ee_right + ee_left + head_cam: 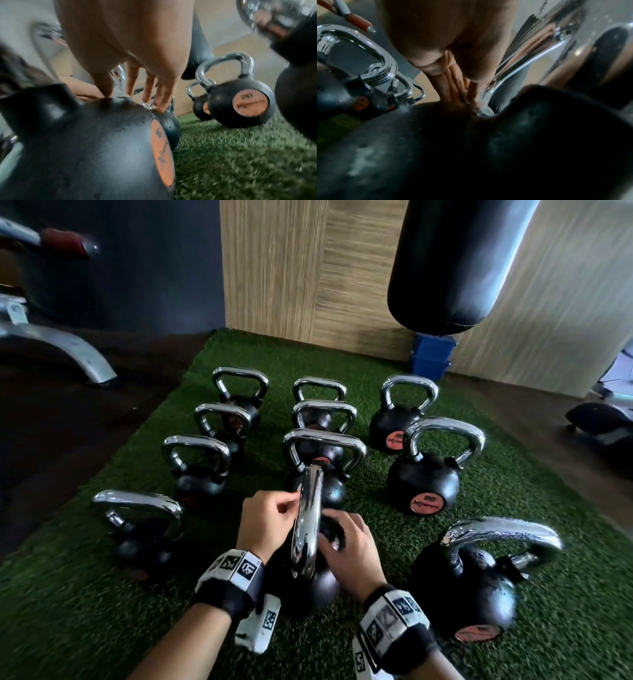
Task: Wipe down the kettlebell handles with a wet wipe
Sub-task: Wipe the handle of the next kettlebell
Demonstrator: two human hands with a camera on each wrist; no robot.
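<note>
Several black kettlebells with chrome handles stand on green turf (394, 498). The nearest one (308, 587) has its handle (306, 522) edge-on to me, between my hands. My left hand (270, 515) is on the handle's left side. Its curled fingers (453, 83) reach down to the handle's base and pinch a small pale wipe (485, 112), which is barely visible. My right hand (346, 539) lies on the right side. Its fingers (149, 92) are spread, and the tips rest on the black body (85, 148).
A large kettlebell (472, 587) stands close on the right, another (140, 529) on the left, and several more in rows behind. A black punching bag (455, 265) hangs at the back right over a blue box (432, 356). A grey machine frame (58, 347) stands at the left.
</note>
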